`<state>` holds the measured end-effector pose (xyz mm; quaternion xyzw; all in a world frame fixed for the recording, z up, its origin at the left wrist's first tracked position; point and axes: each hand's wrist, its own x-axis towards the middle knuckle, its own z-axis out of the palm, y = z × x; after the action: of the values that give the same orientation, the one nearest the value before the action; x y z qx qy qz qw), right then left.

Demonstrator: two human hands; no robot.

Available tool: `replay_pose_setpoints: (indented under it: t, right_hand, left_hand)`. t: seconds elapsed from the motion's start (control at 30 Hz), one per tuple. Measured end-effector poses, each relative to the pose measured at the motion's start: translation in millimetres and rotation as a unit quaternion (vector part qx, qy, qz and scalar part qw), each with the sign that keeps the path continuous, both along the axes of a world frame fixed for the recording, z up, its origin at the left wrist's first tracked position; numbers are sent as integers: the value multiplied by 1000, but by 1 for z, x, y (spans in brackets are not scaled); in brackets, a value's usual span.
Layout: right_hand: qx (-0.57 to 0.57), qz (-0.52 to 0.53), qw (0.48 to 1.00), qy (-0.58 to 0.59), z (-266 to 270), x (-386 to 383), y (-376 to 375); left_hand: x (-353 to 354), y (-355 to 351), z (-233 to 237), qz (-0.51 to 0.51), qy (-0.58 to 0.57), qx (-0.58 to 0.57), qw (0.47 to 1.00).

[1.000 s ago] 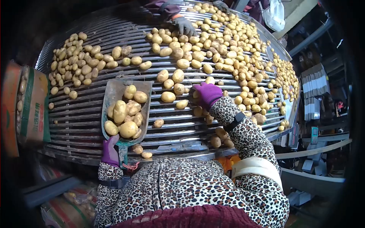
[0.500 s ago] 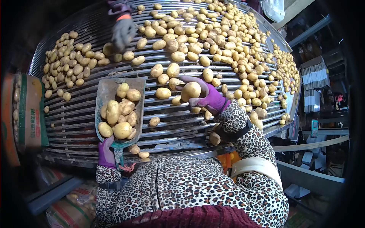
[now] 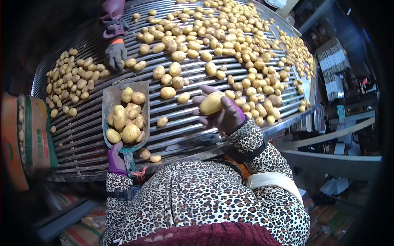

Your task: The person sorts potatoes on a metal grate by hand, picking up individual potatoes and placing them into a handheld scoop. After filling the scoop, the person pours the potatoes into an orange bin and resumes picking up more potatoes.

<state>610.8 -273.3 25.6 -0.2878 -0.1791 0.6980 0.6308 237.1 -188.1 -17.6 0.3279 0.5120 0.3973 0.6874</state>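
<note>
Grips one potato (image 3: 211,103) in the right hand (image 3: 225,117), purple-gloved fingers curled under and behind it, palm turned up. Holds it lifted clear of the roller table (image 3: 82,135), above the near bars and a little right of middle, touching nothing else.

Closes the left hand (image 3: 117,159), gloved in the same purple, around the handle of a scoop (image 3: 110,95). Keeps the blade flat on the bars, left of the raised potato and well apart from it. Carries in the blade a load of potatoes (image 3: 125,117), roughly a dozen, piled toward the handle end. Leopard-print sleeves on both arms.

Just right of the scoop, a loose potato (image 3: 162,121) alone on the bars. Below the blade, at the table's near edge, two strays (image 3: 144,153) side by side.

Farther out, beyond the scoop, a co-worker's hand (image 3: 115,55) in a dark glove with an orange cuff, fingers down among potatoes on the far side; open or closed, cannot tell. To its left, a heap of small potatoes (image 3: 74,80). Across the far and right side of the table, a thick spread of potatoes (image 3: 246,49), thinning toward the middle.

Off the table's left end, a printed sack (image 3: 39,135), green and red.
</note>
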Motion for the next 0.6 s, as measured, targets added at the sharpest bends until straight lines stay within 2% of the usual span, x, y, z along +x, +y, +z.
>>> replay_pose_setpoints:
  t: [0.1,0.2,0.27,0.33,0.4,0.47,0.5,0.53,0.57,0.6]
  right_hand:
    - [-46,-120,989,-77,-7,20,-44]
    - [-87,-228,937,-250,-7,52,-115]
    - [-123,-292,906,-282,-21,70,-170]
    - [-199,-319,865,-333,-59,100,-240]
    - [-317,-343,817,-337,-88,115,-301]
    - [-363,-283,635,-620,-140,139,-359]
    - [-388,-298,609,-624,-154,138,-376]
    - [-411,-313,582,-628,-169,137,-389]
    - [-434,-330,568,-616,-194,142,-405]
    - [-464,-346,548,-604,-211,145,-413]
  left_hand:
    - [-4,1,-8,-11,1,3,1000]
    - [-15,6,-29,-6,-45,-13,999]
    - [-14,6,-28,0,-32,-5,999]
    - [-21,10,-40,-8,-60,-20,998]
    - [-11,6,-36,-30,-73,-36,996]
    - [-10,7,-31,-27,-61,-7,998]
    - [-16,7,-36,-44,-34,51,997]
    - [-11,4,-28,-46,-60,54,996]
    - [-19,11,-39,-66,-8,74,995]
    - [-7,2,-21,-65,-4,82,994]
